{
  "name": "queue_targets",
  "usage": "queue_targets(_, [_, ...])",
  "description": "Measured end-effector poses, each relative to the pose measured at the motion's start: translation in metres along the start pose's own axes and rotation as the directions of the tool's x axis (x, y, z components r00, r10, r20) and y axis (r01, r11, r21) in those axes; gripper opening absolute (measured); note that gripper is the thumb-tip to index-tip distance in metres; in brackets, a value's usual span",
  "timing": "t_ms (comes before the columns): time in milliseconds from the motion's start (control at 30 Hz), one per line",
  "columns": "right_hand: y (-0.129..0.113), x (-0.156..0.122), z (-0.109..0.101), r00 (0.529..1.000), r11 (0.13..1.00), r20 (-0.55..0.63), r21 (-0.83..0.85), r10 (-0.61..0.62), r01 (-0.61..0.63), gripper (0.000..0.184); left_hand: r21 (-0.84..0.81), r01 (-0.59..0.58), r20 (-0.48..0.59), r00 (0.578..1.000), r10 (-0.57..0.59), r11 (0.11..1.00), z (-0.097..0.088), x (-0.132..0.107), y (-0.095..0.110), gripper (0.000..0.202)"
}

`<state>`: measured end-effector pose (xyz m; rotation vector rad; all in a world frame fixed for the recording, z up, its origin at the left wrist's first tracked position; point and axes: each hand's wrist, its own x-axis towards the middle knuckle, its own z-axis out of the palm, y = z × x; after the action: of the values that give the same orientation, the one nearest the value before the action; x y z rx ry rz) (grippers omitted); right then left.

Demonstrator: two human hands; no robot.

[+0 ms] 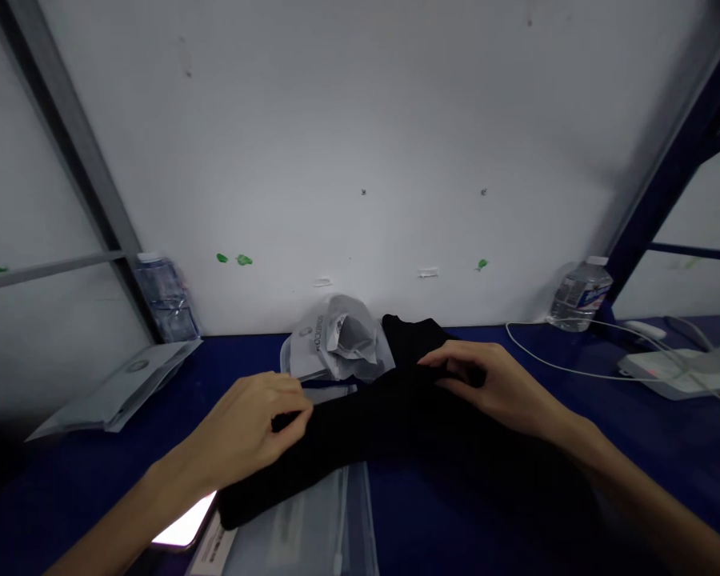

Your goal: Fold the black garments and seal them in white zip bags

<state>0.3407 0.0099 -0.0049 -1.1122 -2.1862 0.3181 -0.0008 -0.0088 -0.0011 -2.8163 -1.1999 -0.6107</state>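
Note:
A black garment (390, 420) lies folded across the blue table (636, 448), stretching from lower left to the back centre. My left hand (258, 428) pinches its near left edge, fingers closed on the cloth. My right hand (492, 384) grips the far right part of the same garment, fingers curled over a fold. Under the garment lies a clear plastic bag (312, 528) with a printed label.
Crumpled grey plastic bags (339, 340) sit behind the garment by the white wall. A flat stack of grey bags (120, 388) lies at left. Water bottles stand at left (165, 296) and right (579, 296). A white cable and power strip (678, 372) lie at right.

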Motion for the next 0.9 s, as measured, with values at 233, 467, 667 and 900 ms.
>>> queue_targets(233, [0.007, 0.002, 0.000, 0.999, 0.998, -0.051, -0.069, 0.001, -0.005, 0.014, 0.130, 0.062, -0.308, 0.951, -0.019, 0.990, -0.010, -0.003, -0.012, 0.024])
queue_targets(467, [0.009, 0.001, 0.000, 0.994, 0.996, -0.104, -0.079, 0.038, -0.047, 0.015, 0.105, 0.024, -0.372, 0.928, 0.017, 0.994, -0.012, -0.005, -0.020, 0.024])
queue_targets(667, [-0.005, -0.001, -0.006, 0.998, 0.992, -0.027, 0.117, 0.060, -0.057, 0.013, 0.145, 0.121, -0.448, 0.893, -0.044, 0.982, -0.014, -0.004, -0.018, 0.024])
queue_targets(900, [-0.014, 0.000, -0.008, 0.991, 0.970, -0.033, 0.208, 0.132, -0.123, 0.027, 0.091, 0.113, -0.468, 0.882, -0.058, 0.989, -0.014, -0.002, -0.015, 0.022])
